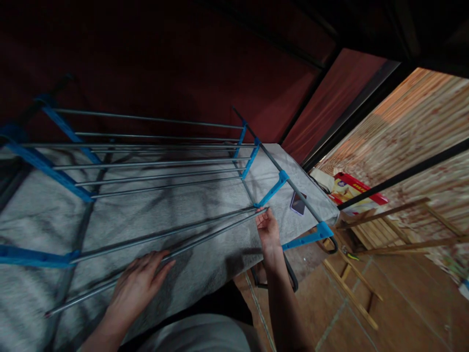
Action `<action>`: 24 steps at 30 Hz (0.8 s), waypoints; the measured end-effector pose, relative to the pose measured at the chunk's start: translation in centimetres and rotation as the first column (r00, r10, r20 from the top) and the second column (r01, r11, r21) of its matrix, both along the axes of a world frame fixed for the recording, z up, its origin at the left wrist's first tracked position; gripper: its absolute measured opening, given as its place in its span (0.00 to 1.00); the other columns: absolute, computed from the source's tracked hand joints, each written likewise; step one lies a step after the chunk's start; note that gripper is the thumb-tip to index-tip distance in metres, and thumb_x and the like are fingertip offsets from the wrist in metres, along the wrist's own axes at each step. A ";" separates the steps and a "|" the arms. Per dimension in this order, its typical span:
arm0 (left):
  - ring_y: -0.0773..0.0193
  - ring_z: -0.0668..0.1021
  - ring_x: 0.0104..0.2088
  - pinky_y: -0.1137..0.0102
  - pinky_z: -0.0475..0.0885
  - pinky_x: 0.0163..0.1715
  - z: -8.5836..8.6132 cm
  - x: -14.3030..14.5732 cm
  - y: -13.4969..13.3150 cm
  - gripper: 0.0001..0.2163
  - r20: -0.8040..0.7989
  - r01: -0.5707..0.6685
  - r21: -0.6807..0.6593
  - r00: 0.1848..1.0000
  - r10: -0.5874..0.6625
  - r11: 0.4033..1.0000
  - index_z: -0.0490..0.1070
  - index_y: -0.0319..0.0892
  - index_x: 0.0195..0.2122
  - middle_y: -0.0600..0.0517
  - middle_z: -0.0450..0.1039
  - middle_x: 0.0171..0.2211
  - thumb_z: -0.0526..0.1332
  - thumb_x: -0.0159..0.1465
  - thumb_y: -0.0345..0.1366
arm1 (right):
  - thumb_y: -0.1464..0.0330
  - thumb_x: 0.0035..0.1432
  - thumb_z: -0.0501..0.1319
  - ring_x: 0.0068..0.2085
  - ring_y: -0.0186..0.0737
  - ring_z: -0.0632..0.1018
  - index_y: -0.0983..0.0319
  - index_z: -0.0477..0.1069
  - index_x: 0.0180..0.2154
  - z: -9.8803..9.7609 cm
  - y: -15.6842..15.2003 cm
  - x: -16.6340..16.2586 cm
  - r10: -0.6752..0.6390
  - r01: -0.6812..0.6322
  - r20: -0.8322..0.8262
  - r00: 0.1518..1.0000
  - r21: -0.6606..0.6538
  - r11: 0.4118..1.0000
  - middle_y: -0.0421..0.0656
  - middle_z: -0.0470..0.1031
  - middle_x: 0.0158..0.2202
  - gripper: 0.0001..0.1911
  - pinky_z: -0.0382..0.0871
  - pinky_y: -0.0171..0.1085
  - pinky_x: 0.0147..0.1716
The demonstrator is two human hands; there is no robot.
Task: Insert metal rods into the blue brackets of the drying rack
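A thin grey metal tube slants across the front of a partly assembled rack with blue plastic brackets. My left hand is closed over this tube left of its middle; the tube's left end lies lower left. Around its right end my right hand is closed, palm up, just below a blue bracket. The tube end is beside the bracket; whether it touches is unclear. Just behind, another tube runs between that bracket and a blue bracket at the left. Several more tubes span the rack's rear tiers.
The rack lies on a grey cloth-covered surface. A phone rests at the right, near the dark side pole. A blue bracket juts past the front edge. Beyond are a red box and a wooden chair on a tiled floor.
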State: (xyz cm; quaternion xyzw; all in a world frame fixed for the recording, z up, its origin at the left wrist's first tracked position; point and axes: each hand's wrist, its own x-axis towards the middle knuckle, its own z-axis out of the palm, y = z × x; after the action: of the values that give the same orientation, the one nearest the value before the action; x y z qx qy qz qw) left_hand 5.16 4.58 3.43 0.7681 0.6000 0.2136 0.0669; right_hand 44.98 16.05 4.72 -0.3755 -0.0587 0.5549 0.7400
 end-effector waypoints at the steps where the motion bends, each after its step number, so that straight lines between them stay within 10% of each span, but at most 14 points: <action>1: 0.50 0.87 0.45 0.57 0.80 0.48 0.0 0.2 0.0 0.28 -0.010 -0.007 0.006 1.000 0.007 1.000 0.80 0.45 0.50 0.46 0.87 0.45 0.47 0.76 0.59 | 0.67 0.65 0.69 0.33 0.30 0.84 0.59 0.75 0.37 0.0 0.0 0.1 -0.001 0.001 -0.004 1.000 -0.015 1.000 0.36 0.83 0.32 0.05 0.81 0.29 0.37; 10: 0.54 0.85 0.42 0.60 0.77 0.47 2.2 3.3 0.8 0.12 -0.110 0.052 0.010 0.993 -0.051 0.999 0.80 0.46 0.51 0.48 0.86 0.42 0.56 0.77 0.39 | 0.67 0.62 0.67 0.33 0.32 0.85 0.59 0.75 0.33 -2.1 0.2 3.4 0.081 -0.080 -0.002 0.997 -0.153 0.985 0.37 0.82 0.31 0.05 0.81 0.30 0.34; 24: 0.55 0.83 0.45 0.60 0.75 0.50 3.8 0.7 1.2 0.10 -0.098 -0.056 -0.019 0.994 0.054 0.998 0.79 0.44 0.49 0.48 0.83 0.42 0.60 0.75 0.41 | 0.70 0.56 0.67 0.31 0.36 0.85 0.62 0.76 0.32 -5.1 1.4 6.7 0.068 -0.048 0.100 0.993 -0.185 0.982 0.42 0.82 0.31 0.03 0.82 0.32 0.30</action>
State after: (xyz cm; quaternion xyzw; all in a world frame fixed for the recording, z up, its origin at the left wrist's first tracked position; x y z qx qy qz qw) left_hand 5.91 5.75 7.25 0.7600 0.6258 0.1708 0.0400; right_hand 51.73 17.48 -0.40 -0.4685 -0.0577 0.5586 0.6820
